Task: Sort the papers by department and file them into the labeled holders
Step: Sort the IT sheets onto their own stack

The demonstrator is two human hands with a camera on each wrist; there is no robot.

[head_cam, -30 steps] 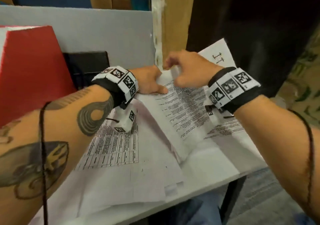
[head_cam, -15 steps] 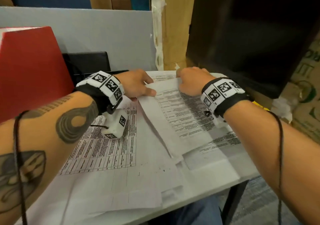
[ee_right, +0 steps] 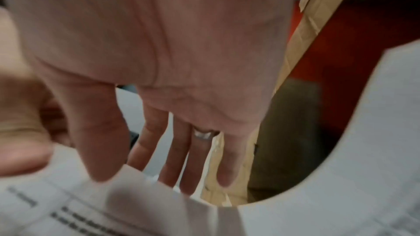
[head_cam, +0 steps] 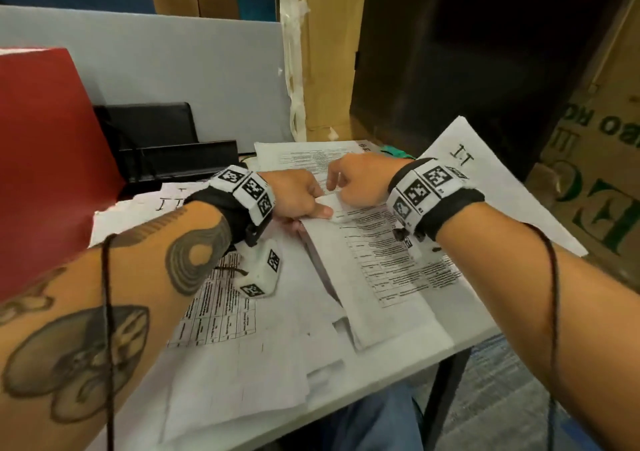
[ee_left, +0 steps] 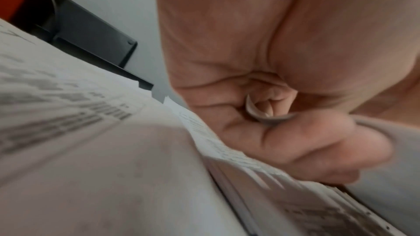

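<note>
Head view: at a paper-strewn table [head_cam: 465, 334], the left hand [head_cam: 297, 194] curls tight round the top corner of a printed sheet [head_cam: 379, 263]. The right hand [head_cam: 360, 181] pinches its top edge just beside, other fingers apart. Black holders [head_cam: 166, 154] stand behind, against a grey partition [head_cam: 173, 62].

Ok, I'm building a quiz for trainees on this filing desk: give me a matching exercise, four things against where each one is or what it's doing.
Things:
1. red holder
2. black holder
3. cardboard box
4. left hand

Place or state:
a. pinching the printed sheet at its top edge
b. far right, green lettering
c. far left of the desk
d. against the grey partition

Pairs: 1-c, 2-d, 3-b, 4-a.
</note>
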